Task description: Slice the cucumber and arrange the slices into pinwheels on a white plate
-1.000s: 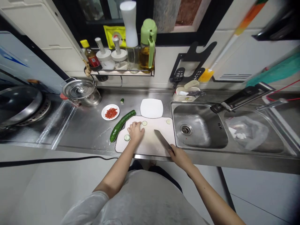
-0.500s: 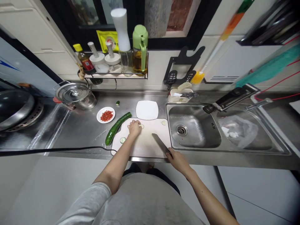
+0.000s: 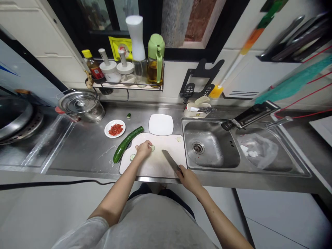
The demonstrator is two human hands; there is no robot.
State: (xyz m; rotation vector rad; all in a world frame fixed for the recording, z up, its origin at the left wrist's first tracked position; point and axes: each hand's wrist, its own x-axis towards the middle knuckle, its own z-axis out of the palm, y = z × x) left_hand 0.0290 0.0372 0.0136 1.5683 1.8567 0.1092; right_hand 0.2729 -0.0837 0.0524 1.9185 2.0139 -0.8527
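On the white cutting board [image 3: 155, 169], my left hand [image 3: 143, 150] pinches a thin cucumber slice [image 3: 153, 148] at its fingertips. My right hand [image 3: 189, 178] is wrapped round the handle of a kitchen knife [image 3: 169, 159], whose blade points up and left over the board. One more slice [image 3: 132, 157] lies beside my left wrist, and another slice [image 3: 178, 139] is at the board's far right corner. A long green cucumber [image 3: 127, 144] rests along the board's left edge. Behind the board sits a white square plate [image 3: 160, 124].
A small plate [image 3: 106, 130] of chopped red bits and a cucumber end [image 3: 128, 116] are on the steel counter. Left stand a lidded pot [image 3: 90, 111] and a wok [image 3: 15, 116]. The double sink [image 3: 210, 152] is to the right. A bottle rack [image 3: 129, 85] hangs behind.
My left hand has drawn nearer to me, lifting the slice so that its face shows. The knife stays at about the same spot over the board. The whole view has shifted slightly.
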